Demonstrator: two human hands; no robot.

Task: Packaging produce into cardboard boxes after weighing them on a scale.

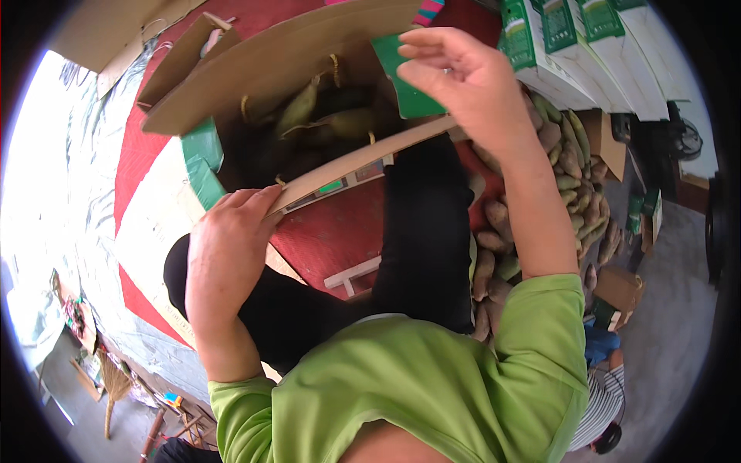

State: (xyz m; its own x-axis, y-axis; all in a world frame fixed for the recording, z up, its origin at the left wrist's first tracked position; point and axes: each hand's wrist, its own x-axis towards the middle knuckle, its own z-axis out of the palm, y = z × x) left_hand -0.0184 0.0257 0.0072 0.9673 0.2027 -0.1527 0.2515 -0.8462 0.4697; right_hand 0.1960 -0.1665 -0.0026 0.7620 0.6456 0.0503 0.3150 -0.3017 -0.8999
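Between my legs stands an open cardboard box [255, 85] with long green root vegetables [332, 123] lying in its shadowed inside. Yellow cord loops show at its walls. My left hand [235, 239] is closed over the near left corner, its fingers hooked on the edge of the near flap [363, 158]. Above the right side, my right hand [463, 77] has its thumb and fingers apart, beside a raised green flap [397, 81]. Whether it touches that flap I cannot tell. A scale with a lit green display [332, 187] shows just below the near flap.
Loose root vegetables [575, 170] are heaped to my right. White-and-green cartons [563, 54] stand at the far right, and a small brown carton [617, 293] sits on the grey floor. A person in a striped top [598, 409] is at lower right. A broom [114, 382] lies lower left.
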